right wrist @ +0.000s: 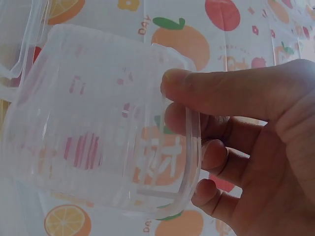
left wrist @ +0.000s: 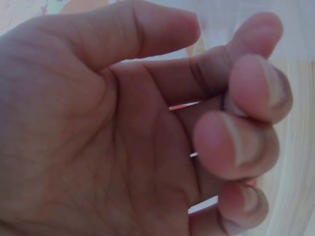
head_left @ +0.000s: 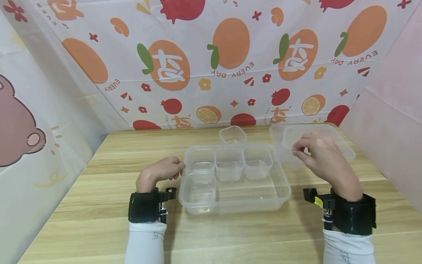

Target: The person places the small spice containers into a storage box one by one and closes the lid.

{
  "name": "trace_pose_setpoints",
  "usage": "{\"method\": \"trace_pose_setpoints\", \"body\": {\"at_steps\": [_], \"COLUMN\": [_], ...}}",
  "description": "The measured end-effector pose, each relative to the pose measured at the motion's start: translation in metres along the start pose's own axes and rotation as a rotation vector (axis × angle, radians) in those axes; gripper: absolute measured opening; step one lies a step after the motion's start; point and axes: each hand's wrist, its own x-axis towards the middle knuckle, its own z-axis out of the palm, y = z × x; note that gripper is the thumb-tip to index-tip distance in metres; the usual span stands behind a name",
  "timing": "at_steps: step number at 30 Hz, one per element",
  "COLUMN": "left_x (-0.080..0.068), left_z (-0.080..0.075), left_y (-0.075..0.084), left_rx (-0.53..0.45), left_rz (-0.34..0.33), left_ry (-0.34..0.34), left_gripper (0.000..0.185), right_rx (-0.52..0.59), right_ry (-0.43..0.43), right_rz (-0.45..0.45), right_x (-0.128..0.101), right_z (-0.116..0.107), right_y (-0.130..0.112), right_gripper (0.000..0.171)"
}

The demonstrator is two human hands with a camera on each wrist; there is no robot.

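— Four small clear cups (head_left: pixel 229 169) are counted inside the clear tray (head_left: pixel 283 190); how is the left hand (head_left: pixel 163 171) seen beside it?
— Loosely curled, nothing held. A fifth cup (head_left: pixel 233 134) is set behind; "EVERY DAY" is printed on the backdrop (head_left: pixel 230 55). A ribbed transparent cup (right wrist: pixel 106 125) is pinched aloft at its rim by the right hand (head_left: pixel 321 156), over the lid (head_left: pixel 343 146).

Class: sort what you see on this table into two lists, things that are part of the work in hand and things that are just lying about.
Part of the work:
large clear tray
four small clear cups in it
small cup pinched by the right hand
loose cup behind the tray
left hand at the tray's edge

Lying about:
clear lid
fruit-print cloth
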Motion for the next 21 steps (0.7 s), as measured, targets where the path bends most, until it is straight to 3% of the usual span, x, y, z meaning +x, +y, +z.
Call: {"method": "trace_pose_setpoints", "body": {"at_steps": [21], "left_x": [0.000], "left_z": [-0.002], "left_y": [0.000], "left_rx": [0.002], "left_rz": [-0.013], "left_ry": [0.003], "left_gripper": [0.031], "right_rx": [0.033], "right_ry": [-0.059], "right_rz": [-0.025], "right_x": [0.007], "right_z": [0.002], "right_y": [-0.021], "right_gripper": [0.015]}}
